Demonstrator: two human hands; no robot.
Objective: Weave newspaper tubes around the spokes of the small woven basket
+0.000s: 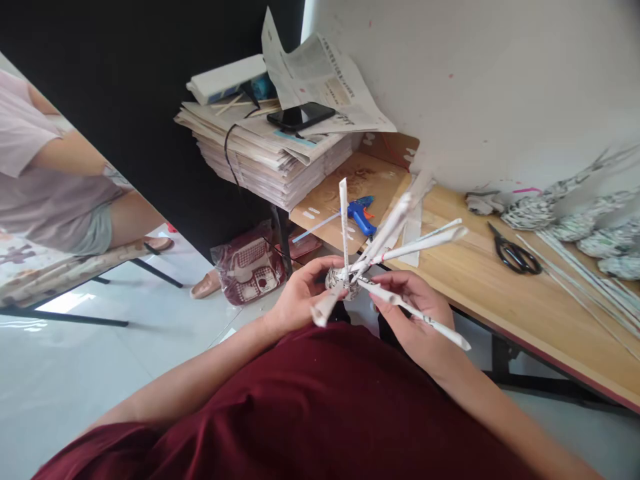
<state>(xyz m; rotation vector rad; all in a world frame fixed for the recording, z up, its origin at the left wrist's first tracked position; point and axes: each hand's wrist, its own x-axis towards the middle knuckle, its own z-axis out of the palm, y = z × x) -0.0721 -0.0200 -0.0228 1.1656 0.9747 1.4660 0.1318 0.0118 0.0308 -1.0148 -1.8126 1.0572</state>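
A small weave of rolled newspaper (pixel 334 279) sits between my hands above my lap, with several paper tubes (pixel 390 230) sticking out of it in different directions. My left hand (pixel 301 293) curls around the woven base from the left, its thumb partly behind a tube that points toward me. At the right, my right hand (pixel 417 310) has thumb and fingers closed around a paper tube (pixel 385 293) close to the weave. Another thin printed tube (pixel 440 328) slants down across this hand. Some fingertips are hidden by the tubes.
On the wooden table (pixel 460 267) lie a blue glue gun (pixel 361 217), black scissors (pixel 517 257), long thin paper tubes (pixel 590 280) and several woven paper pieces (pixel 530 212). A newspaper stack (pixel 280 173) carries a phone (pixel 301 116). A mirror (pixel 75 200) reflects a seated person.
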